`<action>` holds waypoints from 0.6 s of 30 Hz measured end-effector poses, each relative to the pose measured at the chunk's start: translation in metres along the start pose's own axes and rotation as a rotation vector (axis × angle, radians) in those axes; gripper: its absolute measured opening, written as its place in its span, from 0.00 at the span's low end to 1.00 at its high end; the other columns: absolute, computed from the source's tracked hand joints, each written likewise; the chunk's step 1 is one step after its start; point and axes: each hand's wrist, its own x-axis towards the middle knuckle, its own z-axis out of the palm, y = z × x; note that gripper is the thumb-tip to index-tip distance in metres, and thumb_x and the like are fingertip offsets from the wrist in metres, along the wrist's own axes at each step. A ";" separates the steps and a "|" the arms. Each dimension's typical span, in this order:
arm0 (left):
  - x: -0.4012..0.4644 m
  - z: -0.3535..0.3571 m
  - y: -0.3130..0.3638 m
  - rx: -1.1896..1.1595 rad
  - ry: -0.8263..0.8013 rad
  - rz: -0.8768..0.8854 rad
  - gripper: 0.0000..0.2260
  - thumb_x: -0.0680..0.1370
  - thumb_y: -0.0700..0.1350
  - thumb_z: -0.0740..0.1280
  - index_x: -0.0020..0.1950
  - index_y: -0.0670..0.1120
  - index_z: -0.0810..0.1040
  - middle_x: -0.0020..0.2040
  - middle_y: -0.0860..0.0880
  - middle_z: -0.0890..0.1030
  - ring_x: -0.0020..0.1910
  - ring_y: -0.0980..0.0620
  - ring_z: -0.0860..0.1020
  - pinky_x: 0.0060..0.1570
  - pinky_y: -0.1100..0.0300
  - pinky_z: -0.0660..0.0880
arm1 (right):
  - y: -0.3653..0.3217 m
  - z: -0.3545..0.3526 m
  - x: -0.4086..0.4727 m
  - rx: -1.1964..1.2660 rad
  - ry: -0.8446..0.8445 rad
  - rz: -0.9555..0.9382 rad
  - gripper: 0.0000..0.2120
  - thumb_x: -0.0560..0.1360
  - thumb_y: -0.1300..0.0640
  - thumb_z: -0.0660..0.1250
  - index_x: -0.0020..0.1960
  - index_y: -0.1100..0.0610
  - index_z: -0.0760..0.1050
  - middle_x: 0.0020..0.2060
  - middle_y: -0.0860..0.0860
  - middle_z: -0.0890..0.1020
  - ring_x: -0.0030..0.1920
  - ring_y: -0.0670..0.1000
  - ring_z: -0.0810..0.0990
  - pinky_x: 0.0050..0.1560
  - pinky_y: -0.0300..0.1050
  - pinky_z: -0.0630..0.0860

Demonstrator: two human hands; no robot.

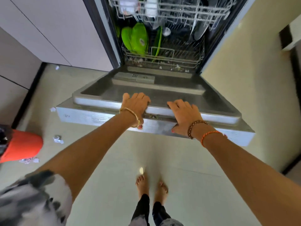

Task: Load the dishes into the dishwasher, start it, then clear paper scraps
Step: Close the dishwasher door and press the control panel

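Note:
The dishwasher door point(101, 95) hangs partly open, its steel inner face turned up. My left hand point(136, 103) and my right hand point(183, 113) both grip its top edge, fingers curled over the rim and thumbs under it. Inside, the lower rack point(179, 56) holds green plates point(136, 38) standing on edge at the left and a dark plate point(199, 32) at the right. The upper rack point(175, 10) carries white dishes. Paper scraps point(58, 139) lie on the floor to the left, and small bits point(177, 66) sit at the tub's front edge.
An orange bin point(21, 145) stands at the left edge with scraps point(30, 160) beside it. More scraps lie near the cabinet base point(57, 67) and the door's left corner point(53, 109). White cabinets flank the dishwasher. My bare feet point(151, 186) stand on the pale floor before the door.

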 end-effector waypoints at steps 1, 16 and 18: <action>0.004 -0.012 -0.003 0.005 -0.011 0.002 0.39 0.63 0.53 0.77 0.69 0.50 0.62 0.65 0.50 0.67 0.64 0.50 0.66 0.61 0.53 0.60 | 0.000 -0.011 0.001 -0.022 -0.006 0.023 0.47 0.67 0.46 0.72 0.75 0.54 0.48 0.69 0.52 0.60 0.68 0.55 0.62 0.66 0.57 0.60; 0.050 -0.112 -0.044 -0.325 -0.033 0.022 0.41 0.63 0.48 0.77 0.71 0.55 0.60 0.69 0.54 0.64 0.67 0.51 0.63 0.64 0.54 0.56 | 0.030 -0.102 0.045 -0.153 -0.022 -0.068 0.52 0.65 0.48 0.72 0.75 0.53 0.39 0.72 0.54 0.54 0.70 0.57 0.58 0.65 0.68 0.55; 0.052 -0.125 -0.050 -0.356 0.040 0.059 0.45 0.64 0.50 0.77 0.74 0.52 0.56 0.72 0.52 0.60 0.72 0.51 0.58 0.68 0.55 0.52 | 0.038 -0.130 0.059 -0.129 -0.040 -0.072 0.55 0.63 0.46 0.74 0.75 0.52 0.39 0.71 0.53 0.55 0.70 0.56 0.58 0.65 0.68 0.56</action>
